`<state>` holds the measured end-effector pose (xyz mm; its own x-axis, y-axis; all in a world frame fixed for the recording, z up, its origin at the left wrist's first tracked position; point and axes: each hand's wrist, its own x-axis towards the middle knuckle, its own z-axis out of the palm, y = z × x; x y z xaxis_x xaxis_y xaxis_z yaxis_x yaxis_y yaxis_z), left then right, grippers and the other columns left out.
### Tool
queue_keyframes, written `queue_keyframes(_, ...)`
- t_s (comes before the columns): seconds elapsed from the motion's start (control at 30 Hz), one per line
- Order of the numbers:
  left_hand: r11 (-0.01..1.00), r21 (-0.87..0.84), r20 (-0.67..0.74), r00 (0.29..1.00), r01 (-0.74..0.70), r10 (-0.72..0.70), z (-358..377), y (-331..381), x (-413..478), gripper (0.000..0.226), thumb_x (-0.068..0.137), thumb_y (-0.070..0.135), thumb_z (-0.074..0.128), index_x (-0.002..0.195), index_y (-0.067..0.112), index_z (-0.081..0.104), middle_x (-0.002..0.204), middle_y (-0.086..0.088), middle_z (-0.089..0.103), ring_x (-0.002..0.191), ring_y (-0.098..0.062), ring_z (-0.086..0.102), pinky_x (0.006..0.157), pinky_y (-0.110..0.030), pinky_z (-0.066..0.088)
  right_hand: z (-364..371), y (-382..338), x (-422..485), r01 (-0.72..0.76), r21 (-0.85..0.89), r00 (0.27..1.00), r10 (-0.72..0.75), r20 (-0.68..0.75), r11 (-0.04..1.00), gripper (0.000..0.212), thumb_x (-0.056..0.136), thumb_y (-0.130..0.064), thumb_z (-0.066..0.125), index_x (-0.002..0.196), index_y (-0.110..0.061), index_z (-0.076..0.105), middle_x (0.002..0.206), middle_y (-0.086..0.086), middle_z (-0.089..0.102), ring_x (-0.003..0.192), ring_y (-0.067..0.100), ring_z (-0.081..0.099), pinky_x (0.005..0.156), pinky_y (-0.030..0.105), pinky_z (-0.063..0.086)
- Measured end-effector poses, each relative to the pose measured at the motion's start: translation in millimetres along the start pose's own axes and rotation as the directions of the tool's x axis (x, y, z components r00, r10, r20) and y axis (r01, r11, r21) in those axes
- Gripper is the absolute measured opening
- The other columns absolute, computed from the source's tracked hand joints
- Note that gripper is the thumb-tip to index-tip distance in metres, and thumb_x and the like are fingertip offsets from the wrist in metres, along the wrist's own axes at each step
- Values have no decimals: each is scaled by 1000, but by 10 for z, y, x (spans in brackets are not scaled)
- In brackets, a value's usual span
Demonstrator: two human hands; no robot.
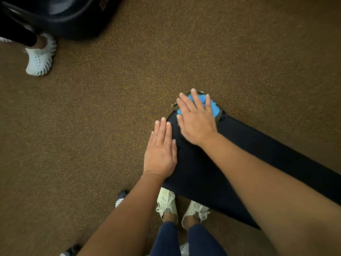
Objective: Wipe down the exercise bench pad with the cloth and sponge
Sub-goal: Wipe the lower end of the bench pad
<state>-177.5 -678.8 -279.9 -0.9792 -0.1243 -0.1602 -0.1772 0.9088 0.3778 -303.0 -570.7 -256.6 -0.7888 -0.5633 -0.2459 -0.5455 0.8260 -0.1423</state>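
Note:
A long black bench pad [239,154] runs from the centre toward the lower right. At its far end my right hand [195,119] lies flat, fingers straight, pressing a blue cloth [215,106] that sits on a dark green sponge [218,118]; only edges of the sponge show. My left hand [160,150] rests flat on the pad's left edge, fingers straight and together, a little nearer to me than the right hand.
Speckled brown rubber floor [110,108] surrounds the bench. My own feet in white sneakers [167,204] stand at the pad's near side. Another person's foot in a white perforated shoe [41,56] is at the upper left, beside a large dark machine base [70,19].

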Motion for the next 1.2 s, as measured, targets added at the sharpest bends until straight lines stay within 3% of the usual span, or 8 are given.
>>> queue_keyframes(0.1,1000,2,0,1000,-19,19,-20,9,-6,56,100,31,23,149,2,22,158,-13,14,147,-25,6,118,-40,15,0,372,-71,72,-26,997,-72,-10,997,54,99,-42,29,150,-22,26,158,-6,21,148,27,3,115,54,-3)
queue_keyframes(0.2,1000,2,-8,1000,-9,9,-18,16,-2,56,100,31,21,149,2,21,158,-13,14,147,-25,6,118,-39,15,6,523,-78,-215,67,976,216,-12,974,54,100,-41,28,148,-16,29,155,0,31,147,31,8,116,55,1)
queue_keyframes(0.27,1000,11,-6,1000,-7,7,-7,14,-5,57,100,30,22,148,1,21,158,-14,15,146,-27,8,117,-40,16,4,315,-19,-262,92,963,267,-40,961,53,99,-37,31,146,-13,32,154,2,32,147,28,9,116,55,1)
queue_keyframes(0.5,1000,23,12,1000,-11,11,-8,13,1,57,100,31,20,148,1,20,158,-16,15,147,-28,9,117,-40,17,-8,347,-270,152,-28,988,-152,20,988,55,98,-42,30,150,-23,26,159,-8,17,148,24,3,116,49,-3)
queue_keyframes(0.7,1000,27,10,1000,-6,6,4,6,3,57,100,31,20,149,1,19,158,-15,14,147,-28,8,117,-38,13,15,148,-87,-232,54,971,234,-50,971,53,99,-38,28,150,-22,26,158,-7,21,148,28,1,116,55,-5)
queue_keyframes(0.9,1000,9,8,1000,-18,18,-3,0,5,58,99,30,21,148,-1,21,158,-17,16,146,-29,10,117,-40,15,34,231,-206,154,-36,988,-153,21,987,58,95,-45,20,147,-22,33,156,-6,27,147,26,13,116,53,6)
queue_keyframes(1.03,1000,17,13,1000,-18,18,-29,20,2,58,99,31,19,149,2,18,159,-14,11,147,-28,7,118,-38,12,86,448,-471,-158,39,986,160,-39,987,59,96,-46,20,149,-20,26,159,-2,21,146,29,13,116,52,10)
queue_keyframes(1.2,1000,22,17,1000,-13,12,-12,13,3,59,99,32,17,150,3,16,160,-12,9,147,-26,3,118,-38,11,148,285,-661,-535,175,827,555,-89,826,53,99,-38,35,146,-14,32,154,5,31,143,35,20,113,59,10)
